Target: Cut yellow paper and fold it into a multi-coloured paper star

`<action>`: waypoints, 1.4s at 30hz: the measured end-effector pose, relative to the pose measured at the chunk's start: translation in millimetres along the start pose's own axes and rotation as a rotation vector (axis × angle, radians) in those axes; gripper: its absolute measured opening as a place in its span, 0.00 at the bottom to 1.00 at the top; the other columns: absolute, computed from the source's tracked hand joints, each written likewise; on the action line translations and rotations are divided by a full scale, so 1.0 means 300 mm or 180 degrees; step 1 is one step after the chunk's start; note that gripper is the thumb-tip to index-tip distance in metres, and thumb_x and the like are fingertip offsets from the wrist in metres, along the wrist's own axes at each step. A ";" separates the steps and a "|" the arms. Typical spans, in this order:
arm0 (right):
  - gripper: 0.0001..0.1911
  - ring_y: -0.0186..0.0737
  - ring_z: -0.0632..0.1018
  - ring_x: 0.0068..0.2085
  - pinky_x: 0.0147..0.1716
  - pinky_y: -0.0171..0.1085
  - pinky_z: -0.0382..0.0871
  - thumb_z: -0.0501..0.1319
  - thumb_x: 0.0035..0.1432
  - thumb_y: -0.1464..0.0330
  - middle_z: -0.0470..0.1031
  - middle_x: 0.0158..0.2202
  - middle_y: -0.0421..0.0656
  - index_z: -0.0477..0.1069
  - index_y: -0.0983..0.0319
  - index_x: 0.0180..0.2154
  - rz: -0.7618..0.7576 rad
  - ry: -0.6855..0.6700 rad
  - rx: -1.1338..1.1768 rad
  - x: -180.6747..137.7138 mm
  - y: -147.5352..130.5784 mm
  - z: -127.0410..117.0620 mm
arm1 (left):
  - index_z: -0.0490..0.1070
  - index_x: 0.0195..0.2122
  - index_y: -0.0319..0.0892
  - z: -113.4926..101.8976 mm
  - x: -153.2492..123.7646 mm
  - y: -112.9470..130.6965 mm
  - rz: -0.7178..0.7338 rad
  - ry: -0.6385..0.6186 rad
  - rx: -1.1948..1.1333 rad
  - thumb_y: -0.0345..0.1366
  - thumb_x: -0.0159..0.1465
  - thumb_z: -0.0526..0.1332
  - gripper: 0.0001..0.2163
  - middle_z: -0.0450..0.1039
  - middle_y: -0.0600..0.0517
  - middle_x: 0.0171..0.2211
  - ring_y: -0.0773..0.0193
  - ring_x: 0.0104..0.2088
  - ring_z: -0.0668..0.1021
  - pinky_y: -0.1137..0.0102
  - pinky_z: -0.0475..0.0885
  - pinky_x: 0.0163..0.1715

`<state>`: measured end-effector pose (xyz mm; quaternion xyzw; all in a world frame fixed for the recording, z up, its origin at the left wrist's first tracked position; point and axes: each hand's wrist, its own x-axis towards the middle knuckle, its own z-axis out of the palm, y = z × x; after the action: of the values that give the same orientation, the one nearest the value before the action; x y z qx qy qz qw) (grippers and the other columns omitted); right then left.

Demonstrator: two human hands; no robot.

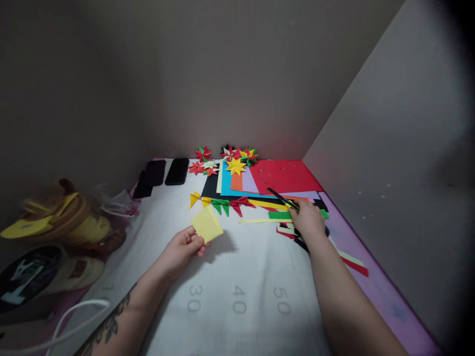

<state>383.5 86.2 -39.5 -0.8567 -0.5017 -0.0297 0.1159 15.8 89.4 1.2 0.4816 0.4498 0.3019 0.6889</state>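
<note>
My left hand (187,247) pinches a small folded square of yellow paper (208,225) between thumb and fingers, held above the white cloth. On the right, my right hand (308,218) is closed around what look like scissors (282,198), with a dark blade pointing up and left and a yellow and black handle partly hidden by the fingers. Under and beside this hand lie a green paper strip (278,215), a thin pale yellow strip (256,221) and red, white and black scraps (285,230). Folded green paper points (221,205) and red paper points (241,204) lie beyond the yellow square.
Several folded paper stars (236,166) rest at the back by coloured sheets, a red sheet (285,175) on top. Two dark phone-like slabs (177,171) lie back left. Caps (40,277) and a white cable (74,309) crowd the left side. Walls enclose the back and right.
</note>
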 end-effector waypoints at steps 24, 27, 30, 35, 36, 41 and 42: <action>0.17 0.49 0.72 0.45 0.46 0.47 0.67 0.56 0.60 0.71 0.71 0.45 0.51 0.67 0.64 0.51 -0.2100 0.0000 0.0969 -0.239 -0.230 -0.032 | 0.52 0.62 0.40 -0.036 0.002 -0.042 0.1230 0.0111 0.4089 0.38 0.57 0.63 0.33 0.64 0.41 0.54 0.49 0.53 0.66 0.55 0.65 0.52; 0.17 0.49 0.72 0.44 0.46 0.47 0.66 0.57 0.59 0.72 0.72 0.44 0.51 0.68 0.65 0.50 -0.2088 -0.0088 0.0752 -0.238 -0.232 -0.031 | 0.52 0.61 0.42 -0.030 -0.009 -0.049 0.1305 0.0112 0.4115 0.34 0.58 0.62 0.30 0.66 0.42 0.52 0.51 0.51 0.69 0.56 0.67 0.50; 0.17 0.49 0.72 0.44 0.46 0.46 0.65 0.58 0.58 0.72 0.72 0.44 0.51 0.69 0.64 0.51 -0.2093 -0.0141 0.0614 -0.240 -0.242 -0.032 | 0.56 0.58 0.43 -0.027 -0.022 -0.059 0.1514 0.0026 0.4282 0.30 0.61 0.58 0.24 0.68 0.44 0.48 0.54 0.46 0.72 0.58 0.71 0.45; 0.16 0.47 0.72 0.45 0.50 0.49 0.61 0.58 0.59 0.73 0.74 0.43 0.49 0.70 0.62 0.50 -0.2430 -0.0356 0.0604 -0.247 -0.262 -0.037 | 0.57 0.58 0.49 -0.038 -0.025 -0.062 0.1660 -0.0144 0.4306 0.31 0.64 0.55 0.21 0.65 0.46 0.49 0.58 0.44 0.73 0.63 0.73 0.42; 0.16 0.47 0.72 0.46 0.52 0.51 0.59 0.58 0.59 0.74 0.74 0.43 0.49 0.70 0.62 0.49 -0.2533 -0.0427 0.0612 -0.248 -0.264 -0.038 | 0.57 0.59 0.50 -0.041 -0.023 -0.059 0.1655 -0.0131 0.4262 0.31 0.64 0.55 0.22 0.63 0.46 0.52 0.58 0.46 0.73 0.64 0.73 0.43; 0.17 0.45 0.73 0.47 0.57 0.56 0.50 0.57 0.59 0.76 0.74 0.44 0.48 0.70 0.60 0.50 -0.2778 -0.0732 0.0507 -0.250 -0.254 -0.056 | 0.66 0.54 0.51 -0.048 -0.006 -0.044 0.1689 0.0007 0.4313 0.34 0.64 0.55 0.16 0.59 0.45 0.55 0.55 0.48 0.70 0.60 0.71 0.46; 0.17 0.45 0.73 0.47 0.57 0.56 0.50 0.58 0.59 0.76 0.74 0.44 0.48 0.70 0.60 0.50 -0.2817 -0.0780 0.0482 -0.250 -0.250 -0.061 | 0.69 0.51 0.50 -0.047 -0.004 -0.043 0.1724 0.0056 0.4370 0.34 0.64 0.55 0.14 0.61 0.45 0.53 0.55 0.47 0.69 0.58 0.71 0.45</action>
<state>282.6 53.2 -21.5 -0.5466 -0.8297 0.0619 0.0942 2.2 89.4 -12.5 0.8961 0.4083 0.1158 0.1302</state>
